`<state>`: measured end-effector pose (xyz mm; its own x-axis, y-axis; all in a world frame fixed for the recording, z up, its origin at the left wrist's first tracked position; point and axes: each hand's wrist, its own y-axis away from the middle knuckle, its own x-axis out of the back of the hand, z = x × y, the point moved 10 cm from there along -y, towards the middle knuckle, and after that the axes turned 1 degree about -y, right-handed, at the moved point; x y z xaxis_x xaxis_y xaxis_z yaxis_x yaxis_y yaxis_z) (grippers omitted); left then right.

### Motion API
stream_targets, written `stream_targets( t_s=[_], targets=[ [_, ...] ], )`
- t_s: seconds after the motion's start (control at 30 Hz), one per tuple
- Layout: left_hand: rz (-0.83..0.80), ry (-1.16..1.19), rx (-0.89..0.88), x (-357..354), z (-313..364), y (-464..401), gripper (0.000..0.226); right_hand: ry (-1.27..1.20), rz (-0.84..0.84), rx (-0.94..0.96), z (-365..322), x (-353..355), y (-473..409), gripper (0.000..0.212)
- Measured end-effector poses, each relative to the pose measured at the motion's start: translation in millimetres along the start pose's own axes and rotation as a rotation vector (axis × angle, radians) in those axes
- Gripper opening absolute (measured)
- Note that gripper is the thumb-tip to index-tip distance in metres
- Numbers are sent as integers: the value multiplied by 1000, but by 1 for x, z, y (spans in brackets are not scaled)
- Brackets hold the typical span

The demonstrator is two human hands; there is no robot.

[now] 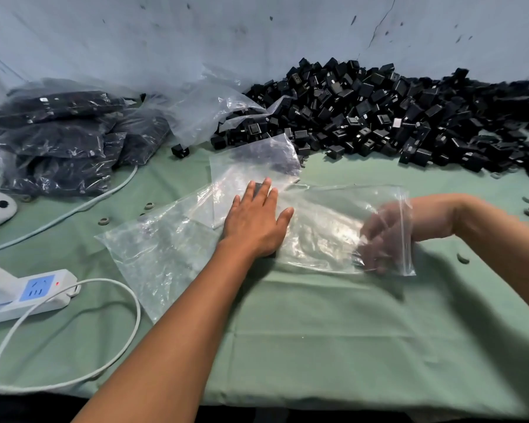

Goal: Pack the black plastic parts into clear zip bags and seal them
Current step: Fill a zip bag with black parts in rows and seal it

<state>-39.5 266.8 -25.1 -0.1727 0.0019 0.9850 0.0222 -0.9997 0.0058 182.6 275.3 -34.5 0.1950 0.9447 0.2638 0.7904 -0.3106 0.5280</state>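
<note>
Head view: left hand (pixel 255 219) lies flat, fingers straight, pressing the empty bag (pixel 327 230) onto the counter (pixel 318 331). Right hand (pixel 379 239) is inside the bag's mouth, blurred; its grip cannot be told. Parts (pixel 379 117) are heaped beyond the bag. Best practice: hold the mouth wide before scooping parts.

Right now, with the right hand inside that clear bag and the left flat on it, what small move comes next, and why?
Probably spread the bag's mouth wider. The right hand is inside the clear zip bag, which lies flat and looks empty; the left hand pins it to the green cloth. The pile of black parts waits just beyond.
</note>
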Motion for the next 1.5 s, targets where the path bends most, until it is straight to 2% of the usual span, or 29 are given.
stream_targets(
  t_s=[0.13, 0.23, 0.33, 0.4, 0.47, 0.53, 0.6, 0.73, 0.83, 0.9, 1.07, 1.27, 1.4, 1.5],
  targets=[
    [-7, -7, 39, -1, 0, 2, 74, -31, 140, -250, 31, 25, 23, 22],
    [1, -6, 83, -1, -2, 6, 75, 90, 473, -404, 35, 70, 39, 31],
    [12, 1, 98, 0, -2, 7, 75, 229, 968, -376, 7, 118, 58, 28],
    [22, 5, 101, 1, -2, 8, 76, 216, 1244, -308, -13, 131, 67, 26],
    [31, 8, 109, 2, -4, 8, 77, 280, 1481, -226, -40, 134, 72, 24],
    [39, 13, 109, 2, -5, 9, 78, 399, 1635, -166, -71, 132, 70, 21],
    [52, 15, 102, 2, -4, 9, 78, 514, 1612, -162, -95, 133, 49, 20],
    [72, 8, 95, 1, -4, 8, 79, 851, 1299, -220, -129, 134, -27, 18],
    [82, 3, 97, 1, -5, 7, 79, 881, 979, -149, -126, 128, -91, 26],
    [85, -1, 98, 1, -4, 7, 79, 880, 867, -109, -116, 123, -119, 33],
    [90, 5, 99, 1, -3, 6, 79, 686, 1003, -64, -96, 131, -135, 33],
    [84, 3, 97, 3, -2, 9, 78, 676, 1075, -77, -95, 124, -127, 27],
    [75, 7, 92, 2, -1, 9, 79, 537, 1227, -159, -81, 136, -80, 25],
    [73, 6, 83, 1, 2, 10, 80, 291, 1325, -101, -51, 141, -15, 28]
  ],
)
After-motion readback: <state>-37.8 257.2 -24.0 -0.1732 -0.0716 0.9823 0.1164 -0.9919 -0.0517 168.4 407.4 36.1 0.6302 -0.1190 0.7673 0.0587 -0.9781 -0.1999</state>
